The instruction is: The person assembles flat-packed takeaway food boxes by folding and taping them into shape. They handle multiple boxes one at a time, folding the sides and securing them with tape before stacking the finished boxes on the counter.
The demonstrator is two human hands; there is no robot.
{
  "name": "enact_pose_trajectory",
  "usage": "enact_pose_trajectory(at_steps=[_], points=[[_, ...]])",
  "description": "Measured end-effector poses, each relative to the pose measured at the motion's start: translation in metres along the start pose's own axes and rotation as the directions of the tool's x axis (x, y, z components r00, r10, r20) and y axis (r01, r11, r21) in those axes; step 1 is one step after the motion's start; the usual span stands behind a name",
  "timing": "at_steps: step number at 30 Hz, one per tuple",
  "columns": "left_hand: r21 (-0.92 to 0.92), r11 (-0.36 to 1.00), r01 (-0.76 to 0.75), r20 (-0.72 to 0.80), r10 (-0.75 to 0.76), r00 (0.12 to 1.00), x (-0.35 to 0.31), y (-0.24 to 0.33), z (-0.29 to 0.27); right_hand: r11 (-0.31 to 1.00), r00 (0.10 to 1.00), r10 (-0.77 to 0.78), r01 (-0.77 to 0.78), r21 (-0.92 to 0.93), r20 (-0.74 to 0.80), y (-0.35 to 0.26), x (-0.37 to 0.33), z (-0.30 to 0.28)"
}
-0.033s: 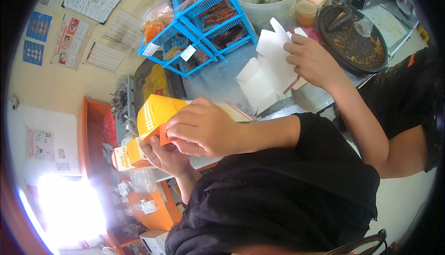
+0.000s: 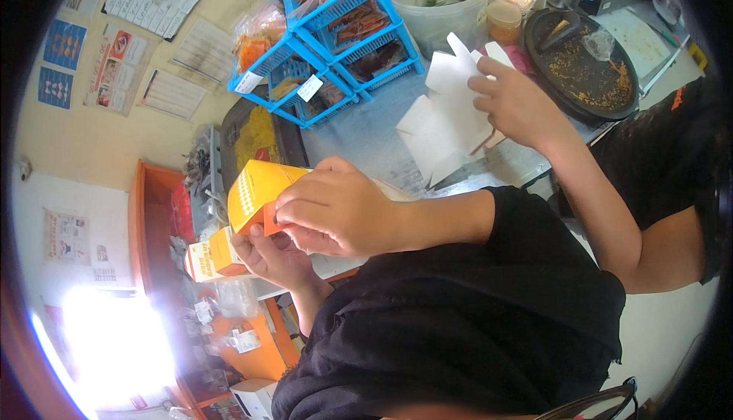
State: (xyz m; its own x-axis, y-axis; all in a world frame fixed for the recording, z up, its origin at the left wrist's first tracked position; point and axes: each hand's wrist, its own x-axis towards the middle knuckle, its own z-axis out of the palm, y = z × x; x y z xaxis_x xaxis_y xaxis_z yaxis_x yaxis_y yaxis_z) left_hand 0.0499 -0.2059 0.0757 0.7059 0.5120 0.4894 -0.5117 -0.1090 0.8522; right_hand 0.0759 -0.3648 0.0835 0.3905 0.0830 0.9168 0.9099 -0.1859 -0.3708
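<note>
A yellow and orange cardboard box (image 2: 263, 189), partly folded, is held in front of me by both hands. My right hand (image 2: 340, 208) pinches an orange flap at its side, fingers closed. From below, my left hand (image 2: 271, 258) grips the lower edge, with the thumb pressed up against it. Part of the box is hidden behind my right hand. To the right, a co-worker's hand (image 2: 519, 103) holds a white unfolded carton (image 2: 447, 118) over the metal worktop.
Stacked blue plastic baskets (image 2: 340, 61) with bagged food stand at the back. Beside them is a translucent tub (image 2: 439, 19). A large dark round tray (image 2: 584, 76) lies at the right. Another yellow and white box (image 2: 217, 256) sits left of my hands.
The co-worker's white carton has shifted slightly to the right. The yellow box in my hands has dipped a little; my grip stays the same.
</note>
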Motion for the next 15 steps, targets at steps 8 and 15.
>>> enact_pose_trajectory(at_steps=[8,15], points=[[0.066,0.993,-0.095,0.154,0.084,0.984,-0.01,-0.006,0.017,0.998,0.993,0.068,-0.068,0.001,-0.098,0.01,0.002,-0.001],[0.079,0.996,0.031,0.178,-0.045,0.983,-0.008,-0.01,0.002,0.998,0.995,0.054,-0.051,0.038,-0.084,0.008,-0.002,-0.002]])
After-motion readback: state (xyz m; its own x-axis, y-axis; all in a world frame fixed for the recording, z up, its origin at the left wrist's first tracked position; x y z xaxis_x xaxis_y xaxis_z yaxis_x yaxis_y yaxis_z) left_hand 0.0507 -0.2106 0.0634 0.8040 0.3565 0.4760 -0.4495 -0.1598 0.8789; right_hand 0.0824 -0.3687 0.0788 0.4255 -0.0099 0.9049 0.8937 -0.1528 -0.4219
